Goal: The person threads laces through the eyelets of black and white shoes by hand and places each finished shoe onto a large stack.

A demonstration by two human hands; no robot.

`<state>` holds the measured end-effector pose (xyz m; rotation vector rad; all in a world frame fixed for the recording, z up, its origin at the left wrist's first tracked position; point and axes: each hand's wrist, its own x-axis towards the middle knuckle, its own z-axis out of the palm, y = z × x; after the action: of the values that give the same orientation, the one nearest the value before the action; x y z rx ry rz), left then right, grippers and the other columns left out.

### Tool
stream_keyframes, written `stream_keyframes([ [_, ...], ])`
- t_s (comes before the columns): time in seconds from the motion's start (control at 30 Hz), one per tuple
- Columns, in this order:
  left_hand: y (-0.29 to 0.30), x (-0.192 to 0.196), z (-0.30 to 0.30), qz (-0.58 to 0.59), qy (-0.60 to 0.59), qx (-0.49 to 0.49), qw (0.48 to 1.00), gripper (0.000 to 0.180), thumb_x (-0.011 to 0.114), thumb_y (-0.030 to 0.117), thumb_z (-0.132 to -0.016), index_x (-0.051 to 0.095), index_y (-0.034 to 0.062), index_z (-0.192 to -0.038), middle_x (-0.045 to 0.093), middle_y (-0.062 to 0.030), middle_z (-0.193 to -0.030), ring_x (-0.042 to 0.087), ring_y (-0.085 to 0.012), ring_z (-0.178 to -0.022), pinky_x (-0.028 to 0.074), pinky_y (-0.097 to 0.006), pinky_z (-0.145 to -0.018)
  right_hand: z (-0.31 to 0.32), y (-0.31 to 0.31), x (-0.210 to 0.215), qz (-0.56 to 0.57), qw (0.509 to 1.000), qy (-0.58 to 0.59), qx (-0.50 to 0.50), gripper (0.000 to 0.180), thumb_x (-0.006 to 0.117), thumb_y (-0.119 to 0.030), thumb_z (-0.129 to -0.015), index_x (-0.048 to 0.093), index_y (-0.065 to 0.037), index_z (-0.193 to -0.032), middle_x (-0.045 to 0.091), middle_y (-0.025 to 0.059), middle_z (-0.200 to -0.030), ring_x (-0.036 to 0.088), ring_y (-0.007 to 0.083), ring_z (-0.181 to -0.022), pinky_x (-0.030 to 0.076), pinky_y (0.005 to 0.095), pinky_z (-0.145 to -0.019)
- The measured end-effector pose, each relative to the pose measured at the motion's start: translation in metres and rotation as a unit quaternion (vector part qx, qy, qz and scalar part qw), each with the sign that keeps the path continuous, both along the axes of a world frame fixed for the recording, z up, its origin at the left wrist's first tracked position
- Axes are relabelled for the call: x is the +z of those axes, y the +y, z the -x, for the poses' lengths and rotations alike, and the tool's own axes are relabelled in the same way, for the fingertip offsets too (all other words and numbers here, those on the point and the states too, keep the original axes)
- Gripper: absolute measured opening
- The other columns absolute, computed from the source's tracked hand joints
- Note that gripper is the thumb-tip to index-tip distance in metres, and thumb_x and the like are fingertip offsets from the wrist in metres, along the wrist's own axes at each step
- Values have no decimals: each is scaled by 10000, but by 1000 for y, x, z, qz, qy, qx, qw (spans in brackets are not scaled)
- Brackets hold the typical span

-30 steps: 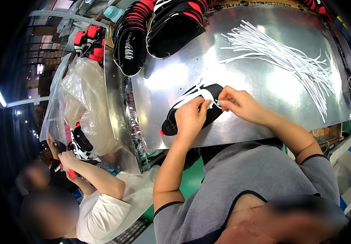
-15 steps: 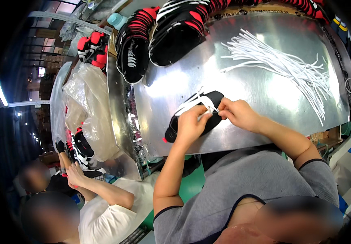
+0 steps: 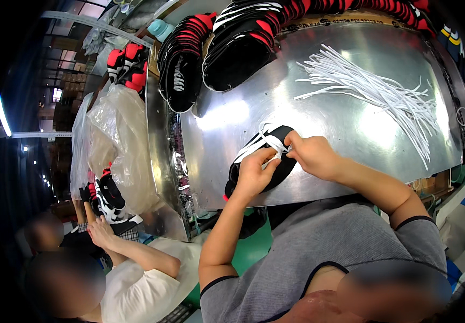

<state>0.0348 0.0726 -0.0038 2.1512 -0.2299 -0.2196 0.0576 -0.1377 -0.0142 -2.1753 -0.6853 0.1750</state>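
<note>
A black shoe upper (image 3: 281, 176) lies slanted on the metal tabletop near its front edge, a touch of red at its lower end. White shoelace (image 3: 272, 141) runs across its opening in loops and strands. My left hand (image 3: 256, 171) rests over the upper, fingertips pinched on the lace. Close beside it, my right hand (image 3: 314, 156) is also closed, thumb and finger pinching the lace near the upper's right side. The fingers hide part of the lace between them.
Stacked black-and-red shoe uppers (image 3: 238, 63) line the table's far side. A loose bundle of white shoelaces (image 3: 375, 89) lies at the far right. Clear plastic bags (image 3: 122, 145) stand left of the table, where a co-worker's hands (image 3: 101, 232) handle something dark.
The upper has shifted slightly to the right and turned a little under my hands. My right hand has rotated, its knuckles higher. The lace loop over the upper has changed shape.
</note>
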Motion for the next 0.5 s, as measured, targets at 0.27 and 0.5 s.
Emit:
stream_keyframes([
  [0.27, -17, 18, 4, -127, -136, -37, 982, 127, 642, 76, -862, 645, 33, -982, 648, -146, -841, 626, -355, -754, 484, -424, -646, 8, 15, -13, 4, 997, -77, -18, 231, 594, -57, -855, 460, -14, -1038, 643, 164, -762, 653, 364, -706, 507, 437, -559],
  [0.5, -7, 30, 26, -153, -304, -107, 934, 95, 669, 51, -839, 620, 49, -920, 624, -96, -726, 620, -276, -625, 477, -376, -544, -11, -86, 45, -173, 939, 202, -216, 181, 658, -164, -899, 571, -58, -1018, 674, 30, -917, 638, 126, -804, 503, 284, -723],
])
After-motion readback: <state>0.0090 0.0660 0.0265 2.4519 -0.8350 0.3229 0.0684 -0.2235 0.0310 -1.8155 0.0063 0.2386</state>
